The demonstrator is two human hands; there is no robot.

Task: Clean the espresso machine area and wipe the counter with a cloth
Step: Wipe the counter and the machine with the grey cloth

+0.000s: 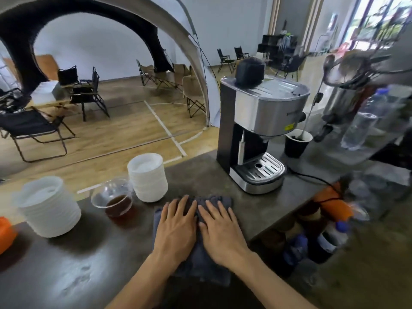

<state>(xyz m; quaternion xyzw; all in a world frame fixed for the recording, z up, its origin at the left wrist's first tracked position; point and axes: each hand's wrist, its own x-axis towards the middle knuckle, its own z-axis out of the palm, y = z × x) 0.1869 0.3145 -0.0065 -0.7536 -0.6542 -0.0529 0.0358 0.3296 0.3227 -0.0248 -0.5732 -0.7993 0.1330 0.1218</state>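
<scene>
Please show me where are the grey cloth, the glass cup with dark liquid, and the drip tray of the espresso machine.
grey cloth [219,200]: head view, its far edge beyond the fingers.
glass cup [118,202]: head view, on the dark liquid inside.
drip tray [264,169]: head view, the slotted metal grate.

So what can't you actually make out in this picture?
- Head view: counter under the grey cloth, hidden by the cloth and both flat hands (left hand, right hand).
- Head view: bottles at right, blurred.
- Head view: orange object, cut off by the left edge.
</scene>
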